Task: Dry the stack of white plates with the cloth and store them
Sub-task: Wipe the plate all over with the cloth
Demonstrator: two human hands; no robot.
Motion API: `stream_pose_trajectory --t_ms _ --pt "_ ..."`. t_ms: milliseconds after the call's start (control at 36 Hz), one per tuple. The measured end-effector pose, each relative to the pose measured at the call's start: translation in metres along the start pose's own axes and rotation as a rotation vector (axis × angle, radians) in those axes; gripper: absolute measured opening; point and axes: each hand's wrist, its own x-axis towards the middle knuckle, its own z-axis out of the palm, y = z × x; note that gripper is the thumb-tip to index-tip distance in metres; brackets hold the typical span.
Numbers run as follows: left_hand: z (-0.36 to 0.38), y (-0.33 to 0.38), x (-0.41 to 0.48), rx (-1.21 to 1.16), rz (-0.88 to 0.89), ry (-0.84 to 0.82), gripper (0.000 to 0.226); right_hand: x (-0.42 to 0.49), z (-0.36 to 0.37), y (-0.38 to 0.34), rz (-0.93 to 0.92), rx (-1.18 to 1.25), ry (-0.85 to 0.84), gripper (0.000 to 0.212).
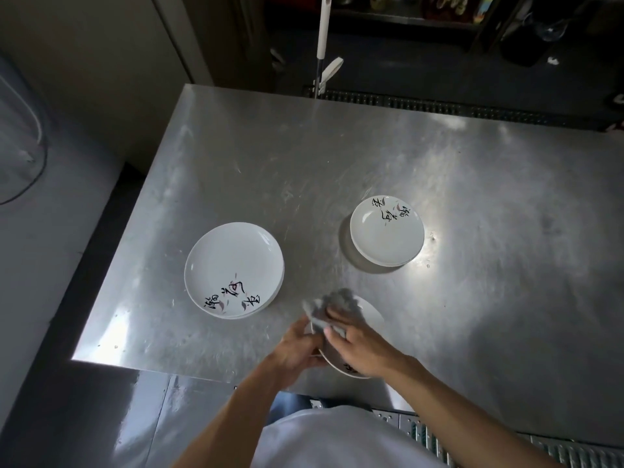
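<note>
One steel table. Two piles of white plates stood on it, well apart: left stack and right stack; plates per pile could not be counted. One held plate was at the near edge, rim gripped by left hand. One grey cloth was bunched on it, clutched by right hand.

One stack of white round plates with black brush lettering lies left on the table, another stack right. A single plate, tilted at the near edge, bears a crumpled grey cloth.
</note>
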Motion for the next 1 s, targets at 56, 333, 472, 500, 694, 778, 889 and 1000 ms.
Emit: stream_pose_trajectory --t_ms 56,333,472,500,694,778,889,1000 --pt "-0.001 0.000 -0.001 0.030 -0.004 -0.001 0.045 -0.001 0.001 0.002 0.014 -0.007 -0.040 0.044" --pt "-0.001 0.002 0.003 0.013 -0.069 0.034 0.048 -0.002 -0.009 0.004 0.066 0.064 -0.015 0.037" --pt "0.003 0.003 0.007 -0.178 -0.027 0.158 0.059 0.012 -0.006 0.011 0.278 -0.212 0.101 0.058" --pt "0.004 0.003 0.008 -0.223 -0.027 0.175 0.057 0.012 -0.003 0.011 0.269 -0.214 0.103 0.058" --pt "0.001 0.003 0.003 -0.081 -0.056 0.112 0.046 -0.011 0.003 -0.004 0.148 0.263 0.097 0.045" --pt "-0.002 -0.001 0.003 -0.041 -0.037 0.016 0.056 -0.001 0.007 0.001 0.069 0.124 0.052 0.044" --pt "-0.006 -0.006 0.008 -0.104 0.000 0.077 0.054 0.017 -0.001 0.015 0.178 -0.123 0.162 0.050" --pt "-0.008 0.001 0.004 -0.016 0.004 0.010 0.053 0.009 0.004 0.014 -0.148 -0.139 -0.004 0.041"
